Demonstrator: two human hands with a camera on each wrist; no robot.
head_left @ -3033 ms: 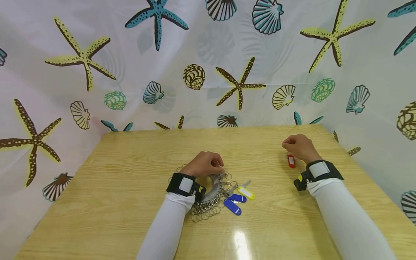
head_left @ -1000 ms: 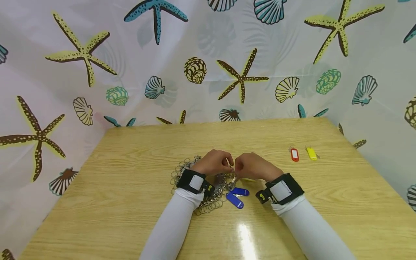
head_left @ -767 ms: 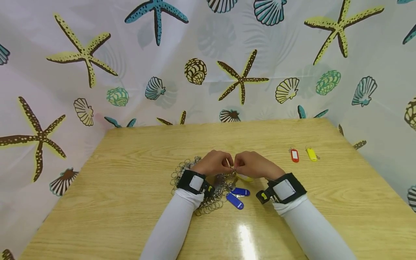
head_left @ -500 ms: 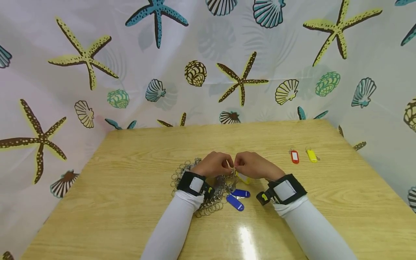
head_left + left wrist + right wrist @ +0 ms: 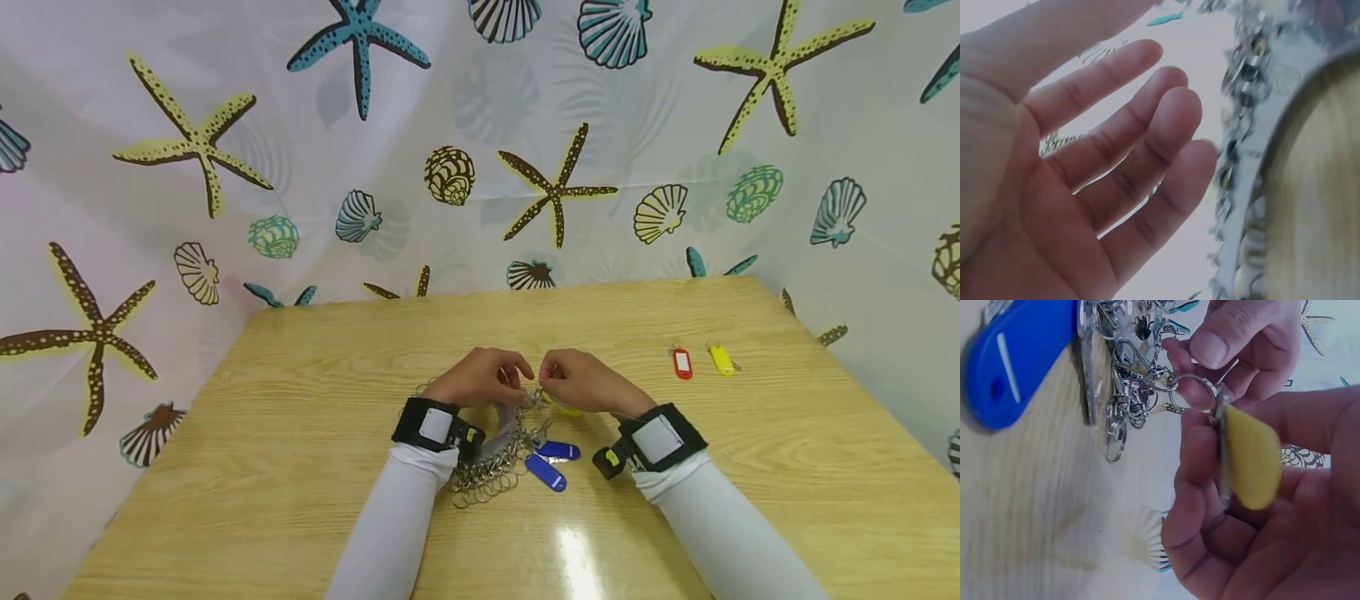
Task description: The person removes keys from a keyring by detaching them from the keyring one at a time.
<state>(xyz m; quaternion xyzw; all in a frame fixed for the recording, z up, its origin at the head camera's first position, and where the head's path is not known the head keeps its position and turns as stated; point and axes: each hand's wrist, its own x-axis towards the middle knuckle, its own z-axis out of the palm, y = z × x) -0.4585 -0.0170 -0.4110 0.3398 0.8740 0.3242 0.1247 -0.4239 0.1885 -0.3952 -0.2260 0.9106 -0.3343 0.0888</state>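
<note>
Two hands: the left hand (image 5: 480, 377) and right hand (image 5: 588, 383) meet fingertip to fingertip above the worktop (image 5: 300, 467).
Right fingers: curled round a yellow tag (image 5: 1250, 456), the thumb pressing it against the other fingers.
Left fingers: thumb and forefinger pinch a small ring (image 5: 1194, 376) just off the right fingertips; the left wrist view shows the other fingers loose and nearly straight.
Tag and ring: the small ring sits at the top of the yellow tag, between the two sets of fingertips, and touches the links hanging off the bunch of rings (image 5: 487, 471).
Below the fingers: the bunch lies under the left palm and wrist, and two blue tags (image 5: 558, 451) lie just on the wrist side of the right fingers.
Well off from the fingers: a red tag (image 5: 682, 363) and another yellow tag (image 5: 722, 359) lie side by side, out past the right hand.
Risk, slip: the pinch on the thin wire looks slight, so a sideways tug by the right fingers could likely spring it loose and drop the tag.
Risk, snag: the links crowd the fingertips, so the ring may catch a neighbour and drag the bunch along.
Risk, nip: a sprung coil closing could bite a fingertip.
</note>
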